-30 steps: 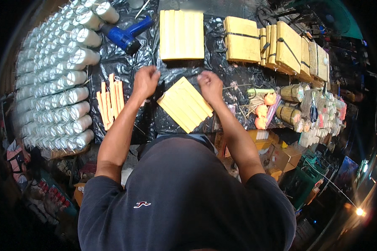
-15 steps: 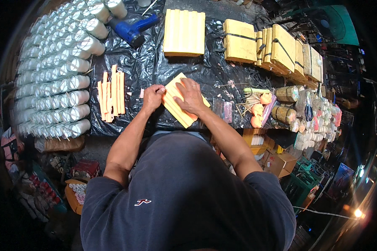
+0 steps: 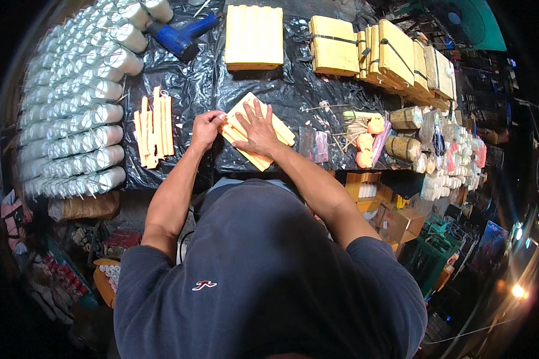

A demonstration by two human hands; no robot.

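The right hand (image 3: 259,128) lies flat on the yellow slab (image 3: 257,131) and hides its middle; the left hand (image 3: 205,128) covers its left corner. The rows of silver cylinders (image 3: 72,107) curve into the dark rim (their count cannot be told). The small packages (image 3: 455,155) at right are too blurred to identify, possibly wrapped goods.

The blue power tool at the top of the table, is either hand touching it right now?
No, the blue power tool lies untouched at the far edge, while the left hand and right hand rest on the yellow block.
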